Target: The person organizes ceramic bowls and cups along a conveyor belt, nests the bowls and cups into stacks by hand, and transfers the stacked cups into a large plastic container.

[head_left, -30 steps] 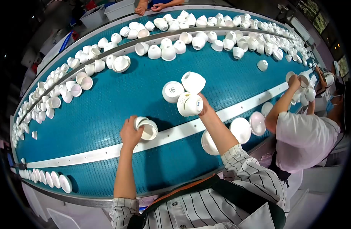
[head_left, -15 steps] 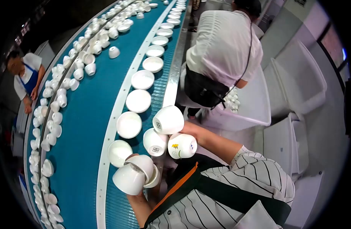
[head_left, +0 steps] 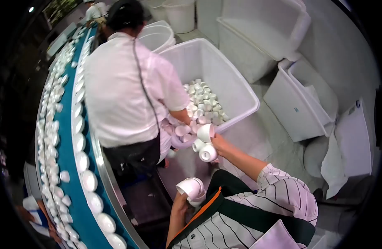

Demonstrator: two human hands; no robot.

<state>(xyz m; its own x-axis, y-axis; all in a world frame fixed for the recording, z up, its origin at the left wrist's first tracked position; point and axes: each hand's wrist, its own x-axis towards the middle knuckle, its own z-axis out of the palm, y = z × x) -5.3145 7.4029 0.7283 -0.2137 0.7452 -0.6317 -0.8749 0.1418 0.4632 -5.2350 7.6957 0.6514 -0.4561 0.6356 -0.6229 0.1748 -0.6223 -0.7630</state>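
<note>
Pale floor (head_left: 251,137) and a blue belt (head_left: 68,137) frame a worker in stripes with cups in both hands. The right hand (head_left: 217,143) is closed about a cluster of three cups (head_left: 206,133), by the near edge of a bin (head_left: 232,79); whether any hangs over its rim, one cannot tell. Nearer, the left hand (head_left: 181,201) curls around at least two more cups (head_left: 191,188), one against the other, its fingers largely hidden. Just left of the bin, a co-worker (head_left: 120,91) in white leans over, one hand low among the cups inside (head_left: 205,99).

Work looks partway along: many cups lie heaped in the bin, those in the worker's hands are not among them, and a long crowd of cups (head_left: 54,139) lines the belt's left side. Bowls (head_left: 90,180) run in a row along its right side. Other bins (head_left: 290,103) stand at right.
</note>
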